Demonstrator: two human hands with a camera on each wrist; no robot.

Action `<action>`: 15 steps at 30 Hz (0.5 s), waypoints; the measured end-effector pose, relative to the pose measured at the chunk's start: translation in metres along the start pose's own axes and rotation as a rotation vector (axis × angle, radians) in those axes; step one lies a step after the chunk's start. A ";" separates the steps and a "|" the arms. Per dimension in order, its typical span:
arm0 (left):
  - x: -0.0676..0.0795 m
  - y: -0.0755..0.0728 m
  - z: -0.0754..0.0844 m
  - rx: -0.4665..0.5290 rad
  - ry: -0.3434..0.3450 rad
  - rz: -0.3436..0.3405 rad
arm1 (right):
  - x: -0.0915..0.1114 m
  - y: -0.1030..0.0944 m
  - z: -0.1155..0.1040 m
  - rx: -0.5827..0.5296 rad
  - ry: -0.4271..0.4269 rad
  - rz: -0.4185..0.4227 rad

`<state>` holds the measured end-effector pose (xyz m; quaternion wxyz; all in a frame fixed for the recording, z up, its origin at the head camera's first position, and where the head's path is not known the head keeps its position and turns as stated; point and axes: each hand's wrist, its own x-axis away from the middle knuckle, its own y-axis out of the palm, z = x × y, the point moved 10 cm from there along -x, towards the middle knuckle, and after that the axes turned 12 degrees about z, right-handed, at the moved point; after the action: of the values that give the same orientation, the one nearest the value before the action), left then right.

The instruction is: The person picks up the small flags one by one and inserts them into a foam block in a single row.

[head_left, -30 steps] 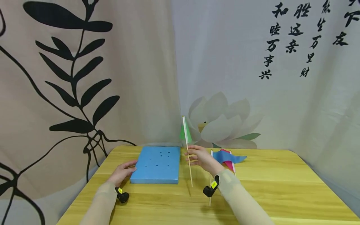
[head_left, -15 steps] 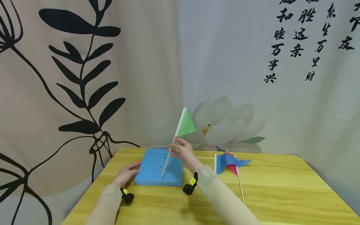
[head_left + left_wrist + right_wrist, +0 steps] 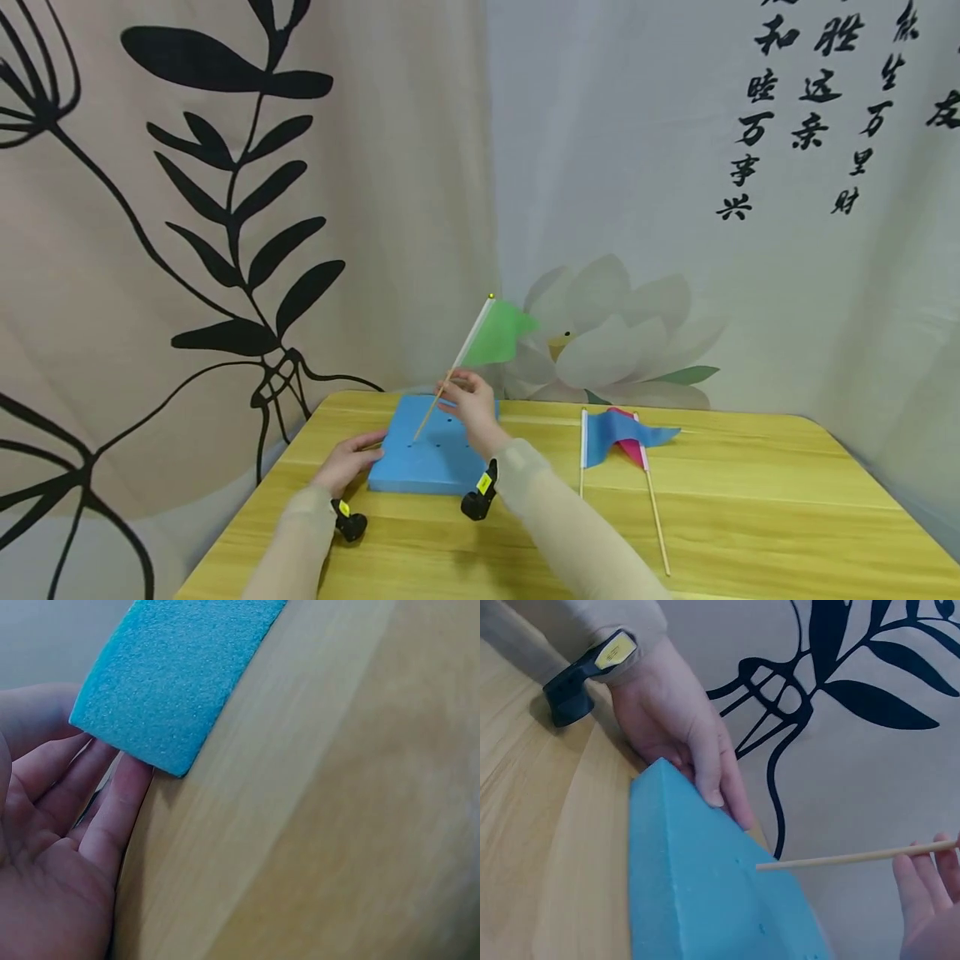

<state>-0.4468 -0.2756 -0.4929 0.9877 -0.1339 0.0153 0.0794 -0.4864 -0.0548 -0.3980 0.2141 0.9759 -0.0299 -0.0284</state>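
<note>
A blue foam block [image 3: 427, 471] with several small holes lies on the table. My left hand [image 3: 348, 462] rests against its left side, fingers fairly straight; in the left wrist view the fingers touch the block's end face [image 3: 172, 682]. My right hand [image 3: 471, 408] pinches the wooden stick of a small green flag [image 3: 495, 333] above the block. The flag leans, its top to the right. In the right wrist view the stick's lower end [image 3: 769, 866] is near a hole on the block's top; I cannot tell whether it touches the foam.
To the right, a blue pennant flag [image 3: 618, 437] overlaps a pink flag [image 3: 633, 452], both on wooden sticks. The wooden table [image 3: 780, 500] reaches back to a printed curtain [image 3: 420, 208].
My right hand has carried the green flag leftward from beside the block to over it, and the stick has tilted. My left hand stays at the block's left side.
</note>
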 end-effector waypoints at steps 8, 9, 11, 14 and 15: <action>0.000 0.004 0.001 -0.001 -0.001 -0.016 | -0.003 0.002 0.012 0.023 -0.004 -0.021; 0.000 0.004 0.000 0.002 -0.005 -0.015 | -0.002 0.004 0.013 0.031 -0.006 -0.028; -0.001 0.003 -0.001 0.004 -0.015 -0.007 | -0.001 0.007 0.014 0.051 -0.012 -0.047; -0.002 0.002 -0.002 0.005 -0.020 -0.002 | 0.004 0.016 0.014 0.095 -0.031 -0.081; -0.002 0.002 -0.002 0.009 -0.023 0.001 | 0.006 0.020 0.013 0.115 -0.039 -0.096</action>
<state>-0.4489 -0.2748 -0.4951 0.9884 -0.1285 0.0041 0.0811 -0.4825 -0.0784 -0.4020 0.1553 0.9862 0.0109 -0.0561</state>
